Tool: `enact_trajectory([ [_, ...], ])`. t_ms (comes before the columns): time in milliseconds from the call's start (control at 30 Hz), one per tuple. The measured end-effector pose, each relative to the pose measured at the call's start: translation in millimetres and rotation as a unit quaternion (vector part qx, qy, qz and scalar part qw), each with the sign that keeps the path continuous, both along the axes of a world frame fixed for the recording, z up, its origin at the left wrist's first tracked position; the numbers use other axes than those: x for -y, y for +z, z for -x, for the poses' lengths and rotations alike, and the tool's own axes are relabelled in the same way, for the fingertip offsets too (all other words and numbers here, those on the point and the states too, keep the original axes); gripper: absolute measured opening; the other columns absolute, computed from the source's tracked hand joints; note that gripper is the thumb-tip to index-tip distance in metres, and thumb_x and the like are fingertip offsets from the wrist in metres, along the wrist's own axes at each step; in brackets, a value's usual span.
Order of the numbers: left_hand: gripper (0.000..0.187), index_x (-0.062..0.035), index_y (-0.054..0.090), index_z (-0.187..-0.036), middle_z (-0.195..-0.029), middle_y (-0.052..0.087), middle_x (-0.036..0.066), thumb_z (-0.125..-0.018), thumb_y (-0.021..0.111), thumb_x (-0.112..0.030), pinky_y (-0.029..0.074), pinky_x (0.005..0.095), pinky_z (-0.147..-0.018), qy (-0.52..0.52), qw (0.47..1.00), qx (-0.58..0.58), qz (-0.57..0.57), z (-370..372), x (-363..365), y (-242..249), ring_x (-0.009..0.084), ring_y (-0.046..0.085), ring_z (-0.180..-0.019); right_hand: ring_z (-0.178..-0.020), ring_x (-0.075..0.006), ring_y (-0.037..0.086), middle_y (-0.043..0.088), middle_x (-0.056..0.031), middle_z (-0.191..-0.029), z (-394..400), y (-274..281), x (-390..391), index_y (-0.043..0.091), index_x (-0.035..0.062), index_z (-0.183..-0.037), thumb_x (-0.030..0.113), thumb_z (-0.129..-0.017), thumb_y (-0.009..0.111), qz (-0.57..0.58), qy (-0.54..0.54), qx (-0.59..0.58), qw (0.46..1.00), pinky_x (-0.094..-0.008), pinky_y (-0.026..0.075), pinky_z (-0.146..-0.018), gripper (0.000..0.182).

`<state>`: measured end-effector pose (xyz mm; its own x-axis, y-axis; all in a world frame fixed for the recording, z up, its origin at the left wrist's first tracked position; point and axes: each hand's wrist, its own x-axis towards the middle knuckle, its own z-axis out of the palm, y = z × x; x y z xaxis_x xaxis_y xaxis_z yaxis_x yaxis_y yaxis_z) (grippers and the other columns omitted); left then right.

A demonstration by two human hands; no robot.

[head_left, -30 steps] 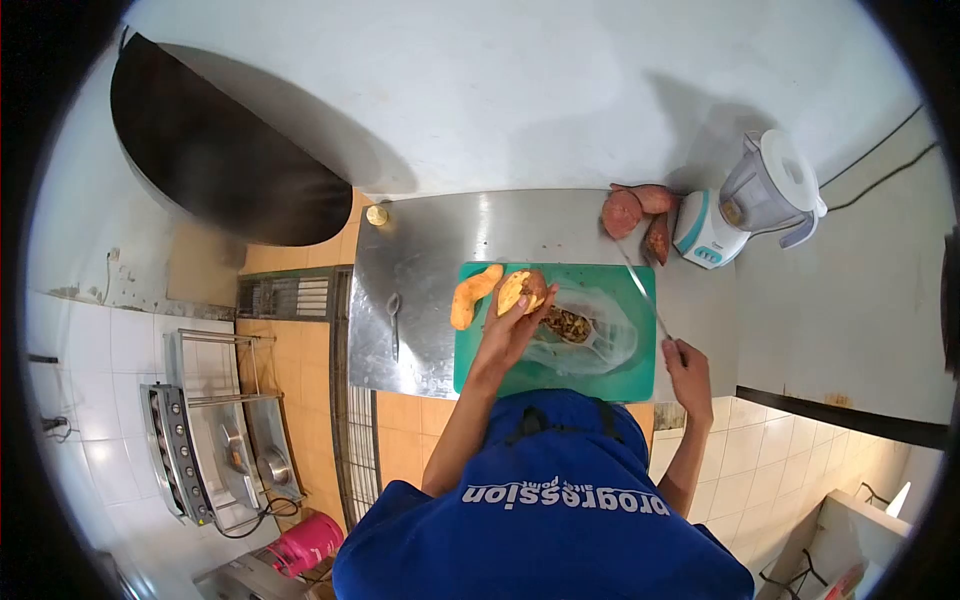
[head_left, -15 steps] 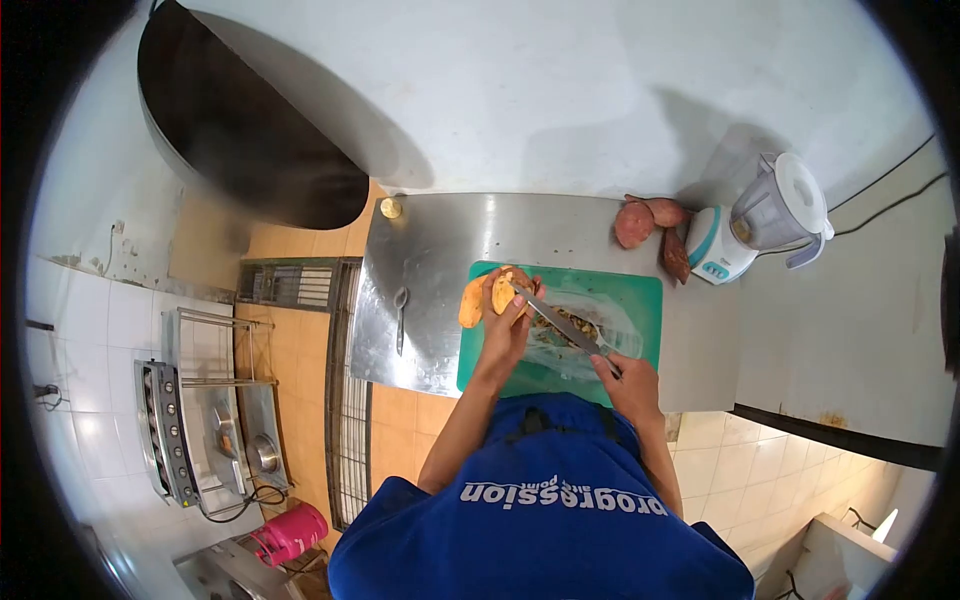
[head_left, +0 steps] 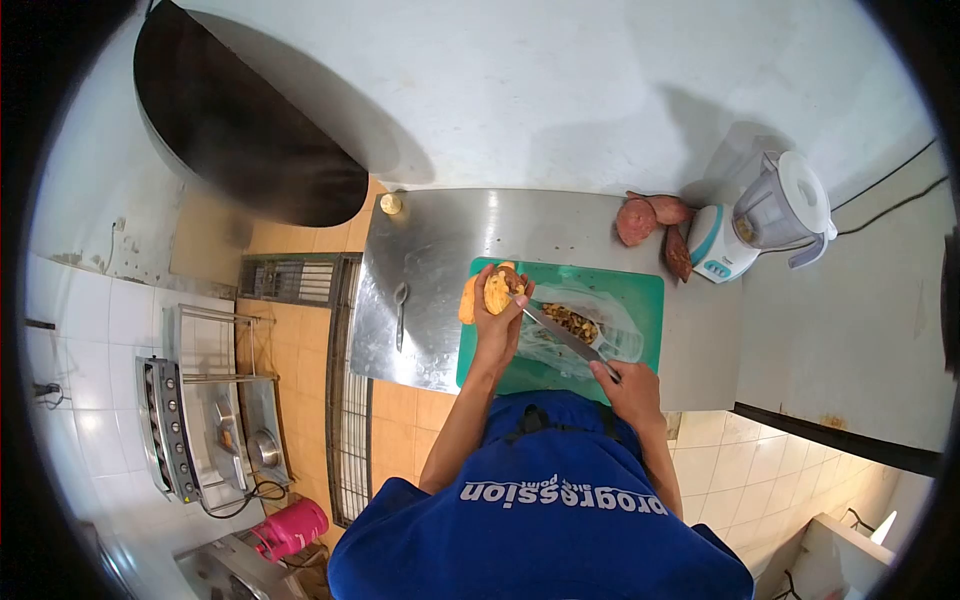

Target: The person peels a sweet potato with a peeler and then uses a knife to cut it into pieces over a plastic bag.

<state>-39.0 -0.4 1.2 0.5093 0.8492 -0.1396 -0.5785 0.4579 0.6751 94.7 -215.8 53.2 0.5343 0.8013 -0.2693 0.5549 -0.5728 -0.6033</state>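
Observation:
My left hand (head_left: 494,332) is wrapped round a partly peeled sweet potato (head_left: 503,292), its flesh yellow-orange with some brown skin left, over the left side of the green cutting board (head_left: 643,292). The handle of a long knife is in my right hand (head_left: 632,391). Its blade (head_left: 566,339) slants up and left, with the tip close to my left fingers. A peeled orange sweet potato (head_left: 467,300) shows just left of the held one. On the board, dark peelings (head_left: 571,321) lie on a clear plastic bag (head_left: 626,335).
Unpeeled sweet potatoes (head_left: 635,220) lie at the back right of the steel table (head_left: 430,240), beside a blender (head_left: 725,245). A spoon (head_left: 401,315) and a small pale yellow object (head_left: 391,204) are on the left. A pink gas cylinder (head_left: 292,529) stands on the floor.
The knife has drawn back and down from the sweet potato's face, baring more of the peelings. My left hand has turned the sweet potato slightly, with its brown patch now facing more to the right.

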Motion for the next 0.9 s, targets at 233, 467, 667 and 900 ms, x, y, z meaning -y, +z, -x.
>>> enact_trajectory([
  [233, 0.07, -0.0146, 0.036, -0.151, -0.139, 0.047, 0.012, -0.092, 0.069, 0.006, 0.042, 0.0538, -0.119, -0.017, 1.0, -0.002, -0.026, -2, -1, -9, 0.0291, 0.054, -0.128, -0.069, -0.0421, 0.064, 0.063, -0.0195, -0.065, 0, -6, 6, 0.07, 0.0048, -0.074, 0.059, -0.097, 0.058, 0.013, -0.015, -0.013, 1.0, -0.0514, 0.047, -0.064, 0.06],
  [467, 0.069, -0.0142, 0.037, -0.149, -0.132, 0.05, 0.01, -0.091, 0.069, 0.007, 0.042, 0.0521, -0.119, -0.023, 0.999, -0.008, -0.02, -6, -2, -3, 0.0267, 0.055, -0.124, -0.072, -0.0419, 0.065, 0.064, -0.0202, -0.067, 5, -20, 9, 0.071, 0.006, -0.076, 0.06, -0.097, 0.057, 0.002, -0.024, -0.002, 1.0, -0.0525, 0.047, -0.066, 0.059],
  [667, 0.071, -0.0128, 0.036, -0.149, -0.134, 0.05, 0.011, -0.09, 0.071, 0.006, 0.044, 0.0514, -0.116, 0.009, 0.997, -0.046, -0.059, -11, -1, -1, 0.0262, 0.056, -0.125, -0.074, -0.0443, 0.064, 0.065, -0.0217, -0.07, 8, -14, 5, 0.072, 0.0057, -0.078, 0.057, -0.098, 0.057, -0.003, -0.032, -0.015, 0.999, -0.0535, 0.048, -0.068, 0.057],
  [900, 0.074, -0.0122, 0.037, -0.147, -0.134, 0.052, 0.012, -0.087, 0.073, 0.01, 0.045, 0.0515, -0.116, 0.008, 0.988, -0.079, -0.131, -9, -7, 3, 0.0274, 0.056, -0.127, -0.074, -0.0448, 0.065, 0.065, -0.0227, -0.073, 4, -13, 5, 0.073, 0.0044, -0.081, 0.056, -0.099, 0.057, -0.023, -0.03, -0.087, 0.996, -0.0518, 0.048, -0.067, 0.056],
])
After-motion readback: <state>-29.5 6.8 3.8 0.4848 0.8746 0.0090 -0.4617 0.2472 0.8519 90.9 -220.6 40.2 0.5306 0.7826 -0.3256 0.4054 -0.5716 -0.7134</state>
